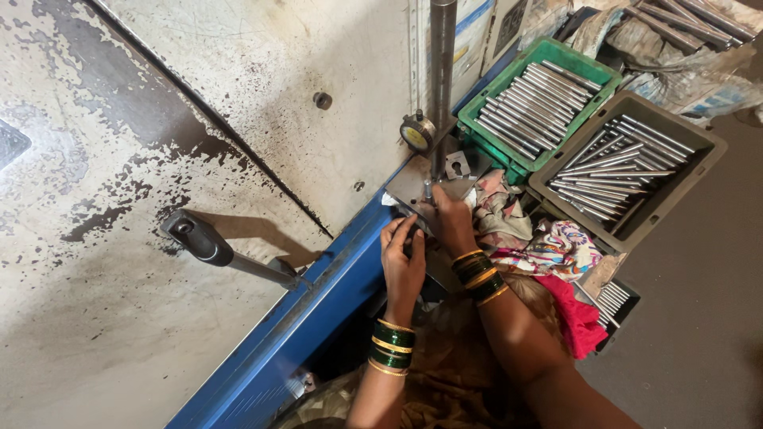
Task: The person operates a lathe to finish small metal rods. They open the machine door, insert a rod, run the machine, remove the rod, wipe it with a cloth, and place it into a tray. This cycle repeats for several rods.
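My right hand (450, 220) grips a thin metal rod (428, 191) standing upright on a small grey steel gauge plate (409, 184). My left hand (402, 253) rests just below, fingers curled against the plate's front edge; what it holds is hidden. A round dial gauge (416, 133) sits on a tall steel post (442, 71) that rises from the plate. Both wrists wear green and gold bangles.
A green crate (589, 75) and a grey bin (702, 140) hold several steel rods at the upper right. Crumpled printed and pink cloths (551, 253) lie beside my right arm. A black-handled lever (205, 240) juts from the worn white machine panel with a blue edge (302, 322).
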